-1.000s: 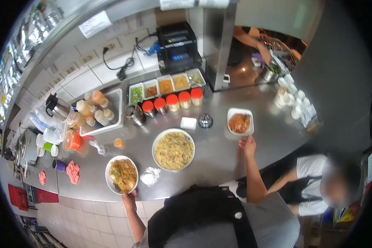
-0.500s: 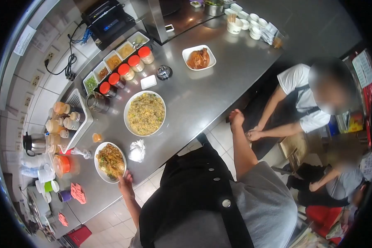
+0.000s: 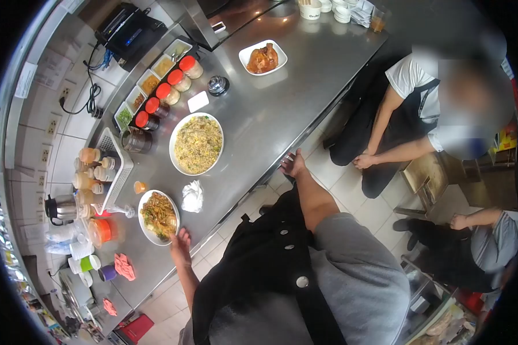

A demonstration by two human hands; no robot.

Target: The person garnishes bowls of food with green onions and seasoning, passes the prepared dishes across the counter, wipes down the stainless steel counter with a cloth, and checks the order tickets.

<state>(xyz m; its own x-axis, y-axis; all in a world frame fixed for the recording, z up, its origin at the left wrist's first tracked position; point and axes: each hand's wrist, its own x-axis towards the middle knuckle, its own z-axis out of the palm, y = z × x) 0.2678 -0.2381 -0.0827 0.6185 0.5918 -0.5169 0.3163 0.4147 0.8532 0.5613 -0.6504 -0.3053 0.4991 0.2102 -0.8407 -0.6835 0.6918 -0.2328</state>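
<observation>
Left hand (image 3: 181, 244) at white bowl (image 3: 148, 234) of noodles (image 3: 159, 214) — grip unclear; right hand (image 3: 293, 164) uncurled

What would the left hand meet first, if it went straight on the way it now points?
Most likely the white bowl of noodle-like food: the left hand points toward its near rim, with the fingers right beside it. Whether they touch is hard to tell.

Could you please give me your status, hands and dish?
Left hand at stir-fry bowl, grip unclear. Right hand open, empty, near counter edge. Bowl on counter, crumpled white wad close by.
</observation>
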